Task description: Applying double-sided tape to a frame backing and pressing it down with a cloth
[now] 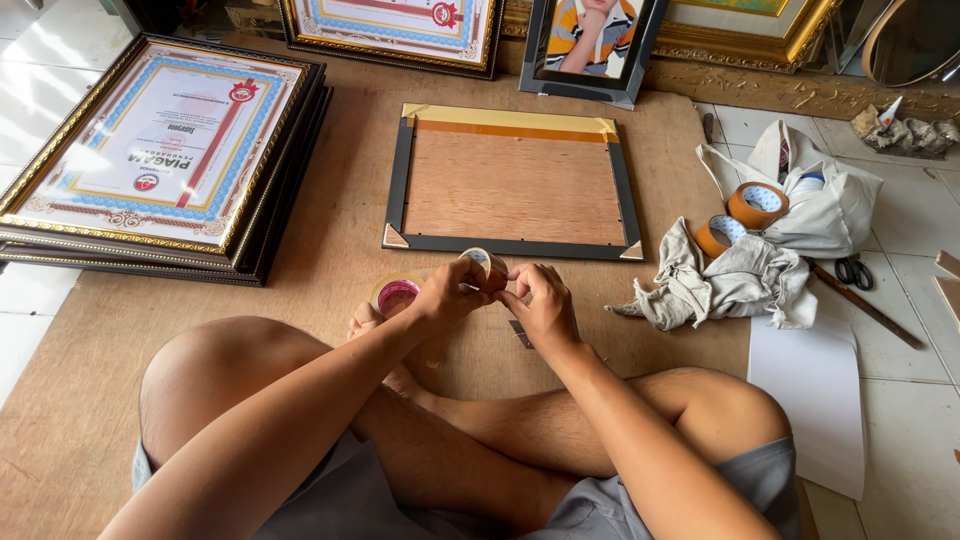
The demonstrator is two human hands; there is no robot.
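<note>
Head view: at lower centre of the frame, the left hand (452,292) grips a roll of tape (484,263), fingers closed round it. The right hand (541,302) sits just beside it, fingertips pinched at the roll's edge. Above them, mid-frame, a picture frame (512,180) lies face down on a brown board (340,250), gold tape along its top edge. A second tape roll (396,294) rests left of the hands. Stacked framed certificates (160,150) occupy the upper left; a crumpled cloth (735,285), two tape rolls (745,215) and scissors (853,270) lie at right.
</note>
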